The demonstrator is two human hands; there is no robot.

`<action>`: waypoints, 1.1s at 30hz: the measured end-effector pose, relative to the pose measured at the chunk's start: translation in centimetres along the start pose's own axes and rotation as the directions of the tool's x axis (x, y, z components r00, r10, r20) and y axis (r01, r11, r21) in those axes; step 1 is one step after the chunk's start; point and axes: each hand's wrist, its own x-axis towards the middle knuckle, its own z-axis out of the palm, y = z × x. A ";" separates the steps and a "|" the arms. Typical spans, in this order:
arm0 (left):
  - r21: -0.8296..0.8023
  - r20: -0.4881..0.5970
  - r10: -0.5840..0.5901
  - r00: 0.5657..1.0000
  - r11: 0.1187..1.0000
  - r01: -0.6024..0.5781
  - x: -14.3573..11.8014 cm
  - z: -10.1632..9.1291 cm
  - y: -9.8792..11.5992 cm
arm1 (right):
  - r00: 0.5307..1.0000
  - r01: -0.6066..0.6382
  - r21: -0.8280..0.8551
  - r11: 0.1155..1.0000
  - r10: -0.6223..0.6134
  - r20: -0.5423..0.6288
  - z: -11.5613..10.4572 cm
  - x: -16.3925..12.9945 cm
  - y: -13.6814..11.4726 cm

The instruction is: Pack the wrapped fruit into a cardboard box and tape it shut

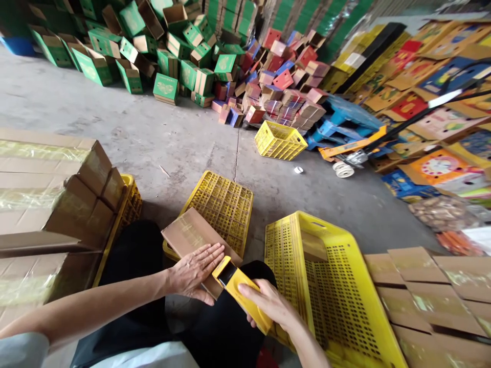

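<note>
My left hand (195, 271) lies flat, fingers stretched out, on a closed brown cardboard box (187, 230) with a clear tape strip on top. This box is tilted over my lap and the upturned yellow crate (224, 204) in front. My right hand (268, 301) is wrapped round a long yellow box-shaped object (247, 304), its thumb on top. The object's far end has a dark opening and sits close to my left fingertips, at the box's near right edge. I cannot tell exactly what kind of thing it is. Part of the cardboard box is hidden under my left hand.
Taped cardboard boxes (34, 199) are stacked at left; more cartons (433, 291) lie at right. Beside my right knee, a large yellow crate (333, 235) holds a carton. Farther off are a small yellow crate (280, 140), a pallet jack (356, 145) and piled green boxes (165, 87).
</note>
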 end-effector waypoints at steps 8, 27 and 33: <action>-0.009 0.061 0.032 0.998 0.999 -0.031 0.6 0.0 -1.2 | 0.998 0.021 0.027 0.999 -0.020 -0.056 0.5 -0.5 0.1; 0.007 0.084 0.007 0.996 1.000 -0.008 1.1 1.1 1.7 | 1.000 -0.004 0.064 0.998 0.004 0.001 -0.8 -1.1 2.8; 0.003 0.092 -0.002 0.996 1.000 0.002 1.6 1.0 1.5 | 0.999 0.022 0.081 0.996 -0.025 0.038 -1.1 -1.3 3.9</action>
